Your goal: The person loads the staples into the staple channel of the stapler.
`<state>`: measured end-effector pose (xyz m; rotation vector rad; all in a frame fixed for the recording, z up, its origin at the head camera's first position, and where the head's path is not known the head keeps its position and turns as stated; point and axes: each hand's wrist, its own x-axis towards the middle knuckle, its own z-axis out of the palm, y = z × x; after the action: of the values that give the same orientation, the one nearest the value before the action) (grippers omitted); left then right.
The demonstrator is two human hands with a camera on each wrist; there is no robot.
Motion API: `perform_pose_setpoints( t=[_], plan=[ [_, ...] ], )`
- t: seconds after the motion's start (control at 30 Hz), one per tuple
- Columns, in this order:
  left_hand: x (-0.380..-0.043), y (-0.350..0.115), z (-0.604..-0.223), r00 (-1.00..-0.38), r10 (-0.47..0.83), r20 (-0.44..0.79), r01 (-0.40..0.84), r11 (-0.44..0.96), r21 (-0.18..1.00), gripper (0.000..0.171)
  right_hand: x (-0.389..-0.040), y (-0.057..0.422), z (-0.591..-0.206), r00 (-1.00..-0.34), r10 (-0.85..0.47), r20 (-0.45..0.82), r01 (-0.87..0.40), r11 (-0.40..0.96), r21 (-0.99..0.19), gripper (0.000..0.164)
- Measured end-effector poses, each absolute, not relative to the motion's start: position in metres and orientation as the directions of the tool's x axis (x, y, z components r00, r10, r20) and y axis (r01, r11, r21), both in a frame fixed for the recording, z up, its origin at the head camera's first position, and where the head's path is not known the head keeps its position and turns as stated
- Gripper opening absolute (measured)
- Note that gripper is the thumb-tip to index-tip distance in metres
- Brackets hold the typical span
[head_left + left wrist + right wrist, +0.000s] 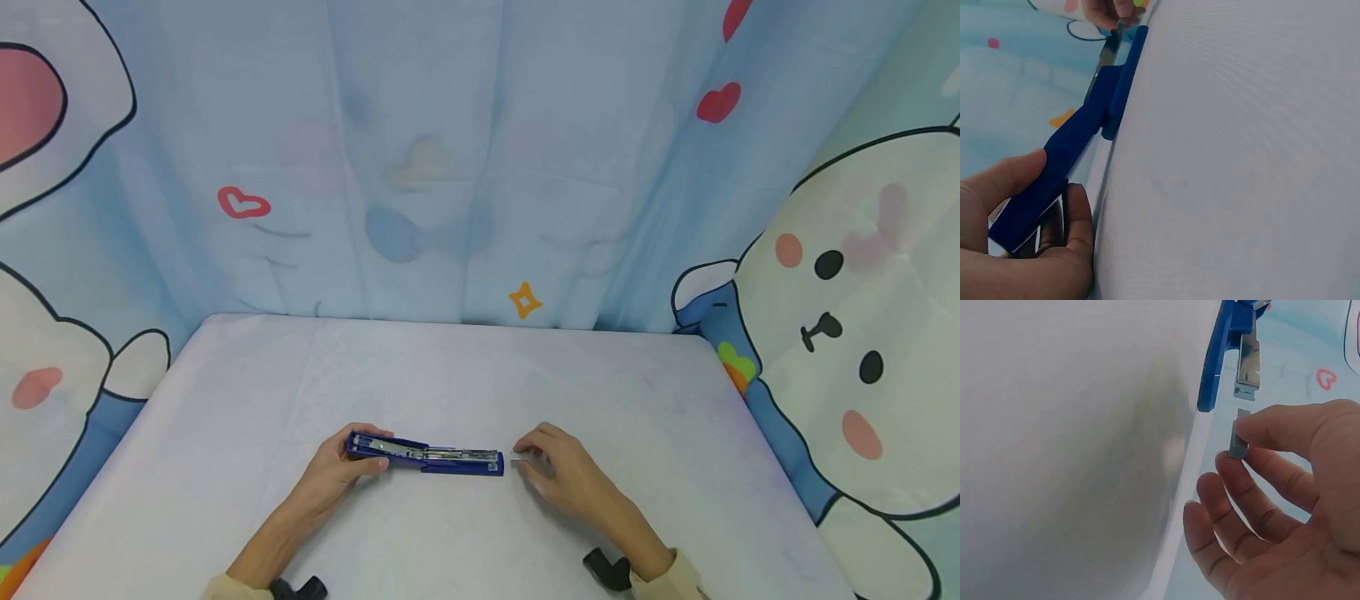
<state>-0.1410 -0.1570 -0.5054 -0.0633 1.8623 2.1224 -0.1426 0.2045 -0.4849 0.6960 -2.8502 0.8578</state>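
Note:
A blue stapler lies folded wide open over the table, its metal staple channel facing up. My left hand grips its left end, thumb on the near side; the left wrist view shows the blue body between thumb and fingers. Just off the stapler's right end, my right hand pinches a short grey strip of staples between thumb and fingers. In the right wrist view, a small gap separates this strip from the end of the metal channel. The other right fingers are spread and loosely bent.
A white cloth covers the table. Behind it hangs a blue curtain printed with hearts and cartoon animals. Black wrist devices sit at both cuffs, low over the front of the table.

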Motion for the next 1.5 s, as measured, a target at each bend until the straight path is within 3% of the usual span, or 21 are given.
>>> perform_pose_setpoints(
  t=[0.37, 0.7, 1.5],
  plan=[
    [-0.141, -0.157, -0.504, -0.949, 0.189, -0.251, -0.273, -0.101, 0.957, 0.05, -0.145, 0.202, -0.487, -0.861, -0.431, 0.271, -0.508, 0.686, -0.521, 0.018],
    [-0.142, -0.156, -0.504, -0.946, 0.189, -0.265, -0.286, -0.092, 0.954, 0.05, -0.144, 0.197, -0.484, -0.882, -0.404, 0.244, -0.47, 0.711, -0.523, 0.019],
    [-0.141, -0.158, -0.506, -0.947, 0.188, -0.259, -0.28, -0.092, 0.956, 0.051, -0.146, 0.183, -0.487, -0.837, -0.454, 0.307, -0.547, 0.652, -0.525, 0.019]
  ],
)
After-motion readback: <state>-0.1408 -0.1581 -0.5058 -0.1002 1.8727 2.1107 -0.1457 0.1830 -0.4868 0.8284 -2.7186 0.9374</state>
